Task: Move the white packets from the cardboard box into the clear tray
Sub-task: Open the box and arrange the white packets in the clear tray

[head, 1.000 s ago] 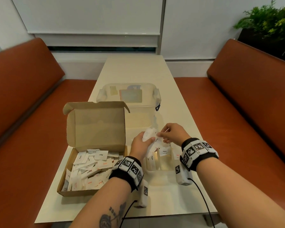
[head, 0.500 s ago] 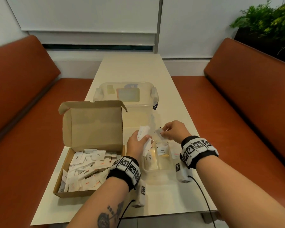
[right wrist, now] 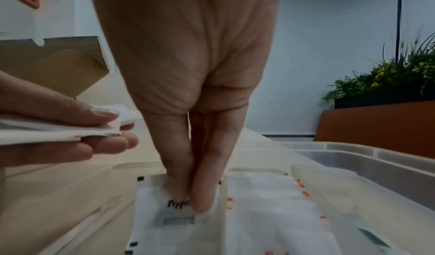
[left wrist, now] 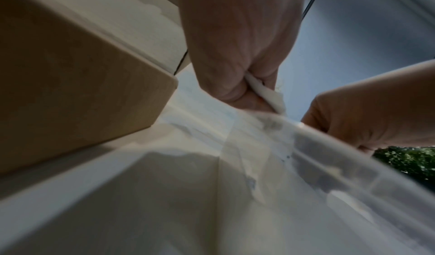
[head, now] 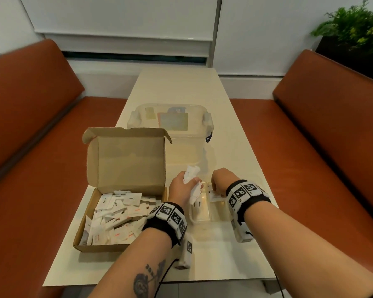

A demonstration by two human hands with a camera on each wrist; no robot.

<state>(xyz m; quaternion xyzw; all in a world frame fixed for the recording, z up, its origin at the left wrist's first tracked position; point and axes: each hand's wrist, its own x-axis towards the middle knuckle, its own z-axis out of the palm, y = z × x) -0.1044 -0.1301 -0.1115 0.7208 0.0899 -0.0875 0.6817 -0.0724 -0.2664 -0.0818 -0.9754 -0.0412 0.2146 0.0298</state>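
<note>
A long pale bench (head: pixel 177 87) runs up the middle of the head view, between two brown-orange padded seats (head: pixel 30 108) at the left and right edges of the frame. A leafy plant (head: pixel 355 29) fills the upper right corner. At centre frame, a large clear lidded tub (head: pixel 170 123) stands on the bench, beyond everything else.

Left of centre sits the cardboard box (head: pixel 125 160), its lid standing upright at the far side. Its bottom holds a loose heap of white packets (head: pixel 119 218), some printed in red and some in black.

Just right of the box, at lower centre, is the clear tray (head: pixel 199 218), split by upright walls into narrow compartments. In the right wrist view, a packet printed in black (right wrist: pixel 169 221) lies in one compartment, and packets with red print (right wrist: pixel 270 203) lie in the compartment to its right.

The left hand (head: pixel 180 188) is above the tray's near-left part, between the box and the right hand, and grips a small bunch of packets (head: pixel 192 181) between thumb and curled fingers; the bunch sticks out above and below the fist. The right hand (head: pixel 221 179) reaches down into the tray at the right of the left hand, with its fingertips (right wrist: pixel 202 201) pinched together on the top edge of the black-printed packet. Both wrists wear black bands with black-and-white square markers (head: pixel 241 191).
</note>
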